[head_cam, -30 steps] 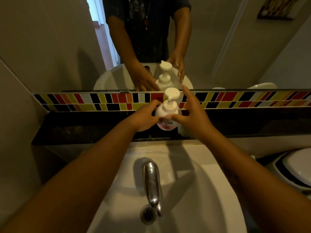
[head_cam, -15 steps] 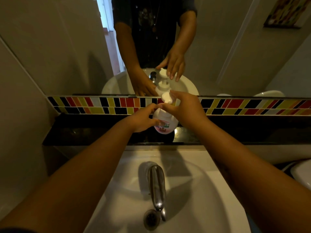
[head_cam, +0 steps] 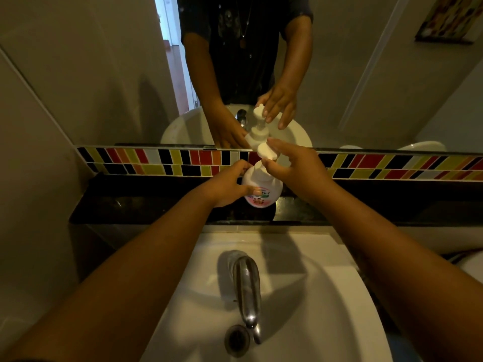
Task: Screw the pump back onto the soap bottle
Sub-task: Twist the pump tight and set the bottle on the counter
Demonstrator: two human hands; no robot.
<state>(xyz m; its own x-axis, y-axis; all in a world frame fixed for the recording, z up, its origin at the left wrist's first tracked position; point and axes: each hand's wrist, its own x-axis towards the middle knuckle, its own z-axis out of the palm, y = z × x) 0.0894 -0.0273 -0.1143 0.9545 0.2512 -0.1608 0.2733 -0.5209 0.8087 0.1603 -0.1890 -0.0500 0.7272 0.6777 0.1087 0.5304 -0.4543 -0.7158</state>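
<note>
A white soap bottle with a pink and green label stands upright on the dark ledge behind the sink. My left hand grips the bottle's body from the left. The white pump sits on the bottle's neck. My right hand holds the pump head between thumb and fingers, from the right side. The mirror above repeats both hands and the bottle.
A white sink with a chrome tap and drain lies below my arms. A strip of coloured tiles runs under the mirror. A white toilet edge shows at the right.
My right hand has shifted on the pump head, its fingers now around the right side. My left hand stays on the bottle. The camera has tilted down slightly.
</note>
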